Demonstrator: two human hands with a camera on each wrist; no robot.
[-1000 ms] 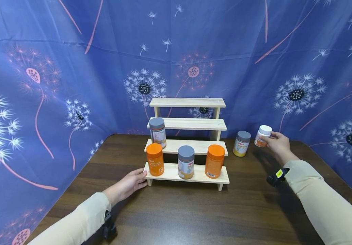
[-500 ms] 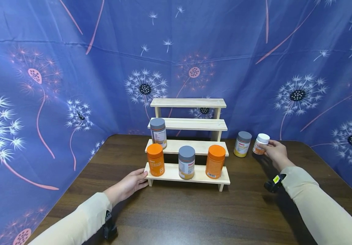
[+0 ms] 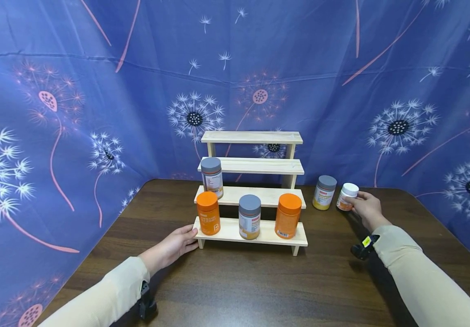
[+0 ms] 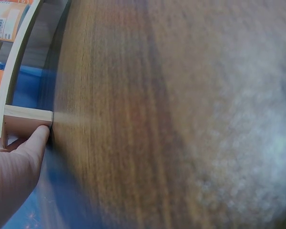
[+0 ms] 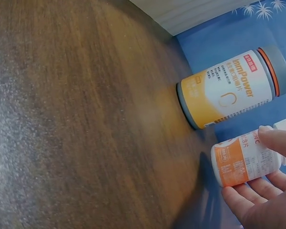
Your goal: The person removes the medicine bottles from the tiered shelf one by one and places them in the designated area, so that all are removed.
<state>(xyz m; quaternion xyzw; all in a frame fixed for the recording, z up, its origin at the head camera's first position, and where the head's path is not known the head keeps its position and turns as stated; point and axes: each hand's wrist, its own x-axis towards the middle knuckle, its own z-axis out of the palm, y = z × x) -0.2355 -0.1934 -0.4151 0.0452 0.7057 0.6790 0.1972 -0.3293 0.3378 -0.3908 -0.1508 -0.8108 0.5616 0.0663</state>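
Note:
At the left end of the lowest step of a pale wooden tiered shelf (image 3: pixel 259 166), my left hand (image 3: pixel 174 246) grips the board. In the left wrist view, its finger lies along the shelf's short leg (image 4: pixel 27 116). My right hand (image 3: pixel 367 210) holds a small white-capped pill bottle (image 5: pixel 245 157) with an orange and white label, thumb on one side and fingers on the other. The bottle stands nearly upright, low at the back right of the table. Just left of it stands a grey-lidded jar (image 3: pixel 323 193) with a yellow and white label.
On the lowest step stand an orange jar (image 3: pixel 208 218) at left, a grey-lidded jar (image 3: pixel 249 221) in the middle and another orange jar (image 3: pixel 287 220) at right. One more grey-lidded jar (image 3: pixel 212 179) is on the second step. A blue dandelion-print cloth (image 3: pixel 235 68) hangs behind the brown table (image 3: pixel 235 281).
My right hand has brought the white-capped bottle down and slightly left, closer to the grey-lidded jar. My left hand stays at the shelf.

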